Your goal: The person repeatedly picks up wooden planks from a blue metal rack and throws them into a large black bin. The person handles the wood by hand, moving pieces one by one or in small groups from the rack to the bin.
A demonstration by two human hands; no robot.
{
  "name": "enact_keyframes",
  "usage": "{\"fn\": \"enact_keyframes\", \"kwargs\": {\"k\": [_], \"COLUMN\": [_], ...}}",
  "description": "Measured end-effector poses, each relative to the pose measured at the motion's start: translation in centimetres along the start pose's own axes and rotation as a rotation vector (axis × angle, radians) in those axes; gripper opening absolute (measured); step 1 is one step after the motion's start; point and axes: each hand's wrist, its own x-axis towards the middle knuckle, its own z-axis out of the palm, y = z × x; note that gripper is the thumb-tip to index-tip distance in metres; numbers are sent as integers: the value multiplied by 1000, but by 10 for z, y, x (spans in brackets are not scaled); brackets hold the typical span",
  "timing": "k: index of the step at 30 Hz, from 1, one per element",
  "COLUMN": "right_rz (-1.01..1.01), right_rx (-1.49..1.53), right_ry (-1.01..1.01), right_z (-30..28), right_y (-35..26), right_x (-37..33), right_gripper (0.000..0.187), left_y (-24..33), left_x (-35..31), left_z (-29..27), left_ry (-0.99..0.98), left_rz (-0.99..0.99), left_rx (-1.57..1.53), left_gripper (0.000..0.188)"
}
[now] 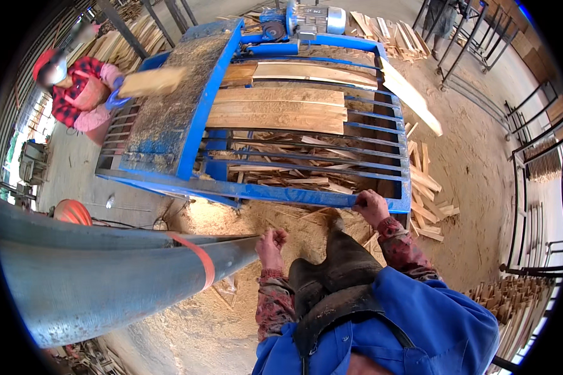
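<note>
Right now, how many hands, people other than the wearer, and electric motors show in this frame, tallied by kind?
Wearer's hands: 2, the left hand closed and the right hand on the blue machine frame
Co-worker in a red plaid shirt: 1
Electric motor: 1
Total: 4

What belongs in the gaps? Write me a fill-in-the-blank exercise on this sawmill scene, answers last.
1. The right hand grips the near edge of the ____ metal frame machine.
2. The left hand is closed into a ____ beside the wide grey duct.
3. The duct is wrapped by an ____ band.
4. The pale planks on the frame are made of ____.

Answers: blue; fist; orange; wood
</note>
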Motion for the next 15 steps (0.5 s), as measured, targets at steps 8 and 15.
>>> {"fn": "enact_keyframes", "kwargs": {"k": [8,15], "right_rz": [-44,-87], "right_rx": [90,213], "right_ry": [-54,-195], "right_z": [-8,-20], "right_y": [7,20], "right_x": [0,12], "right_gripper": [18,16], "left_y": [47,67], "left_x": [63,104], "left_z": [40,63], "left_ry": [294,581], "left_rz": [56,-71], "left_rx": [-151,-175], "left_gripper": [66,86]}}
